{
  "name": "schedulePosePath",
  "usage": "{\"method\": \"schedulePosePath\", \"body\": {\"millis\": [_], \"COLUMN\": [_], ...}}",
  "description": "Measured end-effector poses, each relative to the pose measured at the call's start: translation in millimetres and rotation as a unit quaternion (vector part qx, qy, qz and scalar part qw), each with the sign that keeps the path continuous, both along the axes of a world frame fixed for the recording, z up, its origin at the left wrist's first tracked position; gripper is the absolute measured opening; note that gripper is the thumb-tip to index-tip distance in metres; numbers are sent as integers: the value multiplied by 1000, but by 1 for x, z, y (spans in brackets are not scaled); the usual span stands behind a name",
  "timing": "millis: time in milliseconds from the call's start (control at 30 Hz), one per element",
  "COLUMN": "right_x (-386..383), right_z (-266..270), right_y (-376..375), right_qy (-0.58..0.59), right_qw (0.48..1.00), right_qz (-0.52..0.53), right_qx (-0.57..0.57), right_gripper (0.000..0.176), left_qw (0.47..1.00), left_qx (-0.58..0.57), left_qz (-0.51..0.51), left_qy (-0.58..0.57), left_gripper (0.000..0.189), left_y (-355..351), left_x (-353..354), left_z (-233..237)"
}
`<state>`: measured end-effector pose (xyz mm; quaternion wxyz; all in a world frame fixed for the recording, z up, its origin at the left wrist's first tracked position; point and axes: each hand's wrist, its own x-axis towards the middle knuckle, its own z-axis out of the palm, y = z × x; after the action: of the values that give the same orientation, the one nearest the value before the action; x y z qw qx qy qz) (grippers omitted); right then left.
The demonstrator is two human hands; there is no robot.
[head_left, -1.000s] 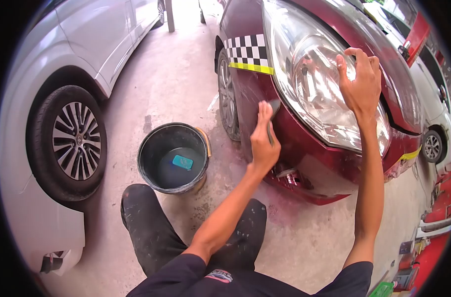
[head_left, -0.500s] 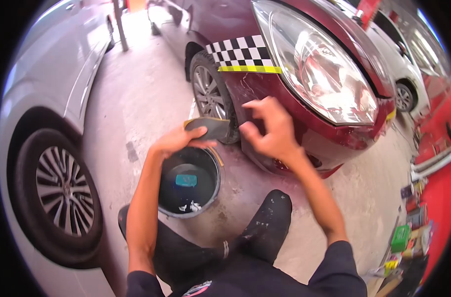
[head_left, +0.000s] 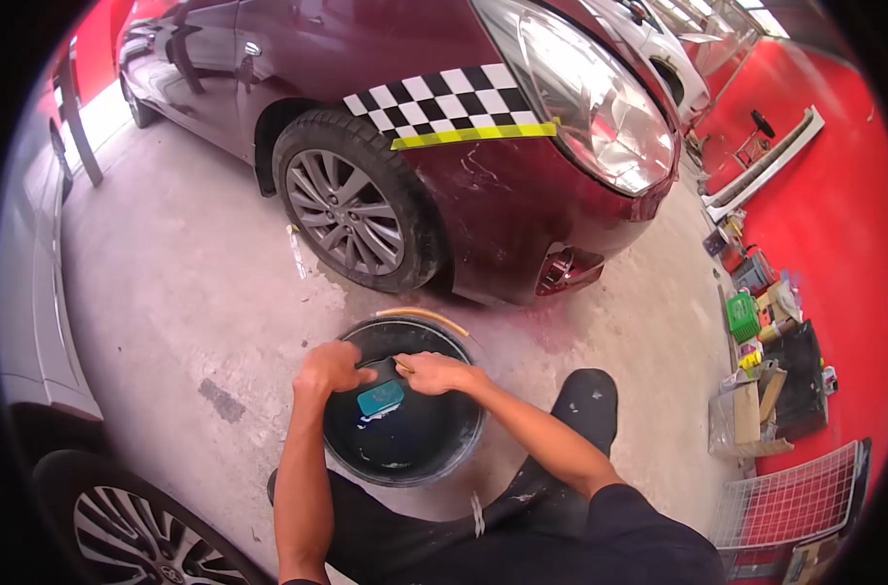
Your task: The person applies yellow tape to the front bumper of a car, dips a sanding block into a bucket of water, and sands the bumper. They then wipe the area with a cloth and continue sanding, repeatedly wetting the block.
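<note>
Both hands are over the black bucket (head_left: 405, 466), which stands on the floor before my knees. My left hand (head_left: 333, 369) is closed at the bucket's left side, on the edge of a dark sheet (head_left: 377, 365). From the right, my right hand (head_left: 432, 372) pinches the same sheet, with a yellowish edge showing at its fingertips. Just below the sheet, a teal block (head_left: 379, 397) lies in the bucket, with some white bits beside it. A tan curved strip (head_left: 422, 314) runs along the bucket's far rim.
Ahead is a dark red car (head_left: 493, 210) with a checkered strip (head_left: 444, 102) edged in yellow tape. A silver car's wheel (head_left: 137, 526) is at lower left. Along the red wall at right are a green basket (head_left: 742, 316), boxes and a mesh grille (head_left: 790, 497).
My view has turned right. Both hands have come down into the bucket's opening, and my right hand, free before, has taken hold of the sheet.
</note>
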<state>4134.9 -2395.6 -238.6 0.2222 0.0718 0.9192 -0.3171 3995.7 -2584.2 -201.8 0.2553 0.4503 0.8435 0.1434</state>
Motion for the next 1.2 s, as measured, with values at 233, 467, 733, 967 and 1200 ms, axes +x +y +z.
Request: {"method": "schedulePosePath", "body": {"millis": [233,467,733,967,1200], "right_x": [-52,-24,-3,-23,7], "right_z": [-186,-173,-204,-174,-5], "right_y": [-44,-98,-74,-40,-3], "right_qy": [-91,-274,-288,-190,8], "right_qw": [992,958,955,976,942], "right_qz": [-48,-90,-30,-25,-291], "right_qx": [70,4,59,98,-165], "right_gripper": [69,67,71,66,63], "left_qw": [980,973,977,979,899], "left_qx": [180,211,200,180,232], "left_qz": [81,88,73,72,241], "left_qy": [-37,-33,13,65,-282], "left_gripper": [32,30,30,28,65], "left_y": [-3,-15,-8,-16,-3], "left_x": [-20,-16,-7,18,12], "left_z": [-20,-22,-25,-21,-35]}}
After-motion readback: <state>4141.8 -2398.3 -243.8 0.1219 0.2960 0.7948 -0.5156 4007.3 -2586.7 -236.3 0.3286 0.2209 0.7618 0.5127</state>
